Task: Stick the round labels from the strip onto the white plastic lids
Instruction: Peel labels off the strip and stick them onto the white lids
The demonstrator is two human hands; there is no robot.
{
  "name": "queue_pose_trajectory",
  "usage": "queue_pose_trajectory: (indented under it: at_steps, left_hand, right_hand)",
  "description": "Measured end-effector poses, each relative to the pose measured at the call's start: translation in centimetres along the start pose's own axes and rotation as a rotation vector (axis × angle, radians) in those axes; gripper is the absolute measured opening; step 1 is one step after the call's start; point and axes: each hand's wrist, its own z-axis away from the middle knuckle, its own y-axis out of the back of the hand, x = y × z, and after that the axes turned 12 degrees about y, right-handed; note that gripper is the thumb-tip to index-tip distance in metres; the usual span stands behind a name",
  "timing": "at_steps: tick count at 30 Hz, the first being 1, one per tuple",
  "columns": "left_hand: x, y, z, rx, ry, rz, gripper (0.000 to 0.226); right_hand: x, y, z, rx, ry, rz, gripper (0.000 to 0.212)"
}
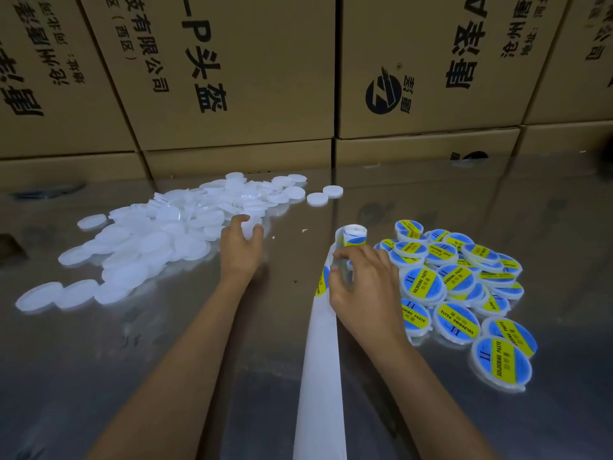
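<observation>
Far left: heap of blank white lids (149, 234) on shiny table (99, 376). Left hand (240, 247) grips one lid (249, 226) at heap's edge. Centre: right hand (361, 290) pinches label strip (323, 360) below its roll (352, 234). Right: labelled lids (464, 287) piled.

the label strip (321, 376) runs off the bottom edge (its label (323, 281) half hidden behind the right hand (361, 290)).
</observation>
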Motion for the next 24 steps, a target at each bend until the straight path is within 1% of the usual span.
queue_pose_trajectory:
  at_steps: [2, 4, 6, 7, 9, 11, 14, 16, 20, 22, 24]
  left_hand:
    - [0.1, 0.6, 0.3, -0.036, 0.08, 0.168, 0.03]
    - [0.0, 1.4, 0.4, -0.082, 0.212, 0.33, 0.033]
    - [-0.2, 2.2, 0.5, -0.147, 0.327, 0.498, 0.035]
    - [-0.4, 2.5, 0.8, -0.187, 0.352, 0.562, 0.034]
    - [-0.6, 2.9, 1.8, -0.259, 0.333, 0.61, 0.032]
    - [-0.6, 3.3, 3.1, -0.311, 0.292, 0.644, 0.028]
    - [-0.2, 4.2, 5.1, -0.393, 0.295, 0.755, 0.03]
    - [0.1, 4.9, 6.6, -0.438, 0.301, 0.78, 0.027]
    - [1.1, 4.7, 9.8, -0.47, 0.3, 0.719, 0.026]
    - [1.7, 4.0, 11.2, -0.478, 0.275, 0.664, 0.025]
    - [2.4, 3.1, 12.3, -0.501, 0.249, 0.66, 0.025]
  right_hand:
    - [0.2, -0.1, 0.1, -0.019, -0.012, -0.017, 0.021]
    - [0.3, -0.2, 0.2, -0.048, -0.025, -0.047, 0.023]
    - [0.4, -0.3, 0.3, -0.098, -0.055, -0.101, 0.03]
    - [0.3, -0.4, 0.3, -0.127, -0.076, -0.145, 0.036]
    - [0.2, -0.5, 0.2, -0.173, -0.121, -0.289, 0.045]
    - [0.2, -0.6, 0.0, -0.186, -0.172, -0.437, 0.049]
    - [0.6, -0.4, -0.4, -0.156, -0.253, -0.534, 0.043]
    - [0.7, -0.1, -0.5, -0.143, -0.3, -0.59, 0.039]
    - [0.6, 0.6, -0.6, -0.119, -0.387, -0.707, 0.035]
    - [0.4, 1.0, -0.5, -0.116, -0.407, -0.713, 0.031]
    - [0.2, 1.3, -0.4, -0.118, -0.401, -0.697, 0.025]
